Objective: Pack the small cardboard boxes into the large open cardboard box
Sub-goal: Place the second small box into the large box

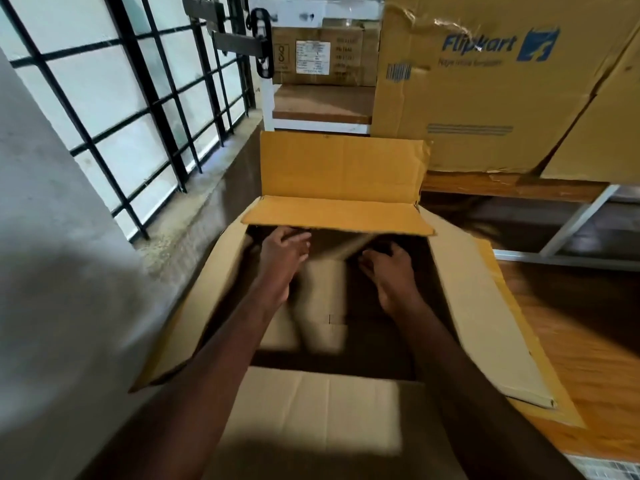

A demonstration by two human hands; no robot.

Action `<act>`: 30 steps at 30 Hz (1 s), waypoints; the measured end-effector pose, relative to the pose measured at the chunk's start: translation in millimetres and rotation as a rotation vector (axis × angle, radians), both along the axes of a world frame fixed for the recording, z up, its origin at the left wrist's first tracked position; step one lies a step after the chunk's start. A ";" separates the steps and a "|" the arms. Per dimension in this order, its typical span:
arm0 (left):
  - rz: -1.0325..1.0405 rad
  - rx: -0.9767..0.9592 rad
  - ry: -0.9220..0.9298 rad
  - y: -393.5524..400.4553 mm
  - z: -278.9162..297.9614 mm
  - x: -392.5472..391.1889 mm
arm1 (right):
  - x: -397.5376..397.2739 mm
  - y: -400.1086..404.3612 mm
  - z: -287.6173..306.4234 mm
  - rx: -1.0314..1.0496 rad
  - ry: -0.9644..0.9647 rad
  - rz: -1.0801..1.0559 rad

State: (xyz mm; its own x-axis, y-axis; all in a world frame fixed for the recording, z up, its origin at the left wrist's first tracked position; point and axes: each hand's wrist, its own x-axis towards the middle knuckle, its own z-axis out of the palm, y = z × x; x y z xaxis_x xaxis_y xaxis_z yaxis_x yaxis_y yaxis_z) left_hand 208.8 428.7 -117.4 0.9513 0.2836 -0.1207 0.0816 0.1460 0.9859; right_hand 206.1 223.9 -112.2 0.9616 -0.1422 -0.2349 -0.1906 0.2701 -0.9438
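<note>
The large open cardboard box (478, 306) stands on the floor below me with all its flaps spread out. Inside it lies a small cardboard box (323, 306), blurred by motion, with its long side running away from me. Both my arms reach down into the large box. My left hand (282, 252) is at the small box's far left corner, fingers fairly straight and touching it. My right hand (388, 268) hovers just right of the small box's far end with its fingers curled downward. The dark interior hides whether they hold anything.
A grey wall and a barred window (114, 109) run along the left. Behind the large box stands a white shelf rack (322, 124) with cartons, and a big Flipkart carton (485, 91) sits on a wooden shelf at the right. Wooden floor (571, 323) shows at the right.
</note>
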 end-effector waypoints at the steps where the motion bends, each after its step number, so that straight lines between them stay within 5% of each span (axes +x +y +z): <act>1: 0.016 0.081 -0.067 1.4 9.5 7.4 | 5.7 -3.3 6.3 -0.127 -0.068 -0.010; 6: 0.049 0.709 -0.334 17.8 51.8 50.1 | 47.8 -13.6 51.0 -0.884 -0.386 -0.100; 9: 0.010 1.006 -0.415 36.5 62.0 86.8 | 86.6 -18.7 59.4 -1.031 -0.490 -0.029; 13: -0.146 1.314 -0.275 61.5 57.3 138.2 | 133.4 -25.1 60.0 -1.305 -0.477 0.106; 20: -0.308 1.395 -0.033 73.8 36.5 164.6 | 167.0 -18.8 45.7 -1.546 -0.299 0.308; 30: -0.170 1.348 -0.190 71.6 9.9 150.3 | 157.4 -22.9 32.0 -1.536 -0.341 0.228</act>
